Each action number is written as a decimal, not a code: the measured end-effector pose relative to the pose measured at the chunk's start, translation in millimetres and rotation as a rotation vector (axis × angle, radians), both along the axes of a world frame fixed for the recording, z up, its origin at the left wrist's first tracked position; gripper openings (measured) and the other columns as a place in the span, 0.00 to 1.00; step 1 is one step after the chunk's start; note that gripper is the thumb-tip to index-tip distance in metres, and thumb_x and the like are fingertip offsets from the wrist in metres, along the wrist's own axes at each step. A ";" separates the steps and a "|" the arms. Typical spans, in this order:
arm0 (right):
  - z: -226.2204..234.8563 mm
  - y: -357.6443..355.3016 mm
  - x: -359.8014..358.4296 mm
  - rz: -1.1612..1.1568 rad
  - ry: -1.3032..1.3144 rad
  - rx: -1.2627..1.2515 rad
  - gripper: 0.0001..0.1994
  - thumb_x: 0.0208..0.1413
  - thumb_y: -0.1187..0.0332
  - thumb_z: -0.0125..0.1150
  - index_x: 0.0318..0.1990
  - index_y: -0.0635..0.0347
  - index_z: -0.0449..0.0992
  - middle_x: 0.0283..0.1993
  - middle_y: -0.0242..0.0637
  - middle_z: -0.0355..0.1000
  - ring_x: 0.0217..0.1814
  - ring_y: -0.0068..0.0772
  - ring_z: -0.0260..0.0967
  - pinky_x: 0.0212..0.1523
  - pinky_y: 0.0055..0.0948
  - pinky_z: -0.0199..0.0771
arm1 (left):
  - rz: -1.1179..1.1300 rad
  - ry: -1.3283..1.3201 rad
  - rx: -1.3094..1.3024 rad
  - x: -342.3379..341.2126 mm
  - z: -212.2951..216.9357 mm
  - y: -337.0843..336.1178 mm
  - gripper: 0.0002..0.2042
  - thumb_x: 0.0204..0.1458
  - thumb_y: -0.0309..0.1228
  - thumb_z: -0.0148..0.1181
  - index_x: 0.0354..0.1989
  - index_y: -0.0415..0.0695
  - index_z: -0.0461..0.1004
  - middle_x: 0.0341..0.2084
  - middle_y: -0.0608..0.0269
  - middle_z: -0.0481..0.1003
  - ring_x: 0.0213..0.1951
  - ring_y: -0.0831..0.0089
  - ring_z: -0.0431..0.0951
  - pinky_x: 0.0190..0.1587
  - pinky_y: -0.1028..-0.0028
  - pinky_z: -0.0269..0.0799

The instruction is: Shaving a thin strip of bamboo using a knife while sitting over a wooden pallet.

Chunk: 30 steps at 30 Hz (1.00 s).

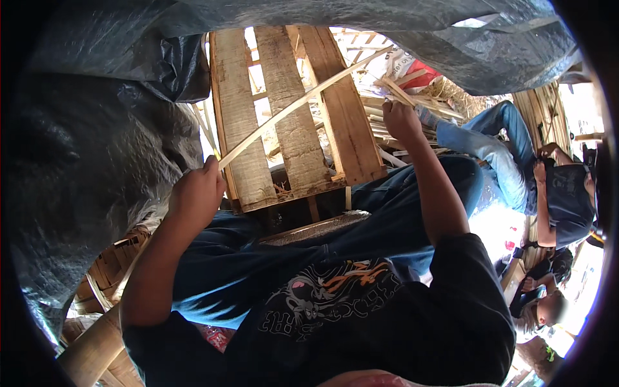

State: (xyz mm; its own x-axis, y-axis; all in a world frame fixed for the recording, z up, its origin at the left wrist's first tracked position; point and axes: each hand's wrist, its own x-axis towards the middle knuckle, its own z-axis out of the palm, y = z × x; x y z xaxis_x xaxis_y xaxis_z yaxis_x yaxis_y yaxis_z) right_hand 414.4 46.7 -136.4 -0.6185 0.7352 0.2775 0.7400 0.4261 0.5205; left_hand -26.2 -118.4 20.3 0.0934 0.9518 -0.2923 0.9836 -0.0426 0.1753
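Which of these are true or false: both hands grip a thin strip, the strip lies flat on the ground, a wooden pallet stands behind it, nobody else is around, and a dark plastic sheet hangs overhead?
1. Both hands grip one strip: true. The left hand and right hand hold the thin bamboo strip.
2. It lies on the ground: false. It is held up in the air.
3. A wooden pallet stands behind: true.
4. Nobody else is there: false. A person in jeans sits at right.
5. A dark plastic sheet hangs overhead: true.

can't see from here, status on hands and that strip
Left hand gripping bamboo strip low end. Right hand gripping far end. Wooden pallet close behind, strip clear.
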 end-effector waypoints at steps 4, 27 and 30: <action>61.9 -12.2 -58.6 0.118 -0.054 0.278 0.03 0.53 0.70 0.53 0.29 0.55 0.67 0.26 0.32 0.63 0.23 0.29 0.63 0.18 0.27 0.63 | 0.013 -0.041 0.006 -11.7 -6.0 -5.5 0.10 0.56 0.30 0.51 0.42 0.37 0.68 0.22 0.42 0.75 0.27 0.44 0.76 0.31 0.51 0.71; 60.0 -42.0 -153.3 -0.057 0.670 -0.602 0.16 0.66 0.58 0.46 0.34 0.63 0.68 0.20 0.46 0.72 0.20 0.51 0.73 0.18 0.45 0.72 | 0.146 -0.343 -0.225 -24.8 -11.6 16.8 0.13 0.53 0.34 0.52 0.33 0.33 0.71 0.24 0.39 0.74 0.30 0.44 0.76 0.34 0.55 0.68; 62.9 -39.3 -153.9 -0.077 0.657 -0.623 0.16 0.66 0.57 0.46 0.34 0.63 0.68 0.20 0.46 0.72 0.20 0.52 0.73 0.20 0.46 0.73 | 0.157 -0.361 -0.254 -24.3 -11.8 18.9 0.13 0.53 0.34 0.52 0.34 0.33 0.71 0.24 0.39 0.74 0.30 0.44 0.76 0.34 0.55 0.68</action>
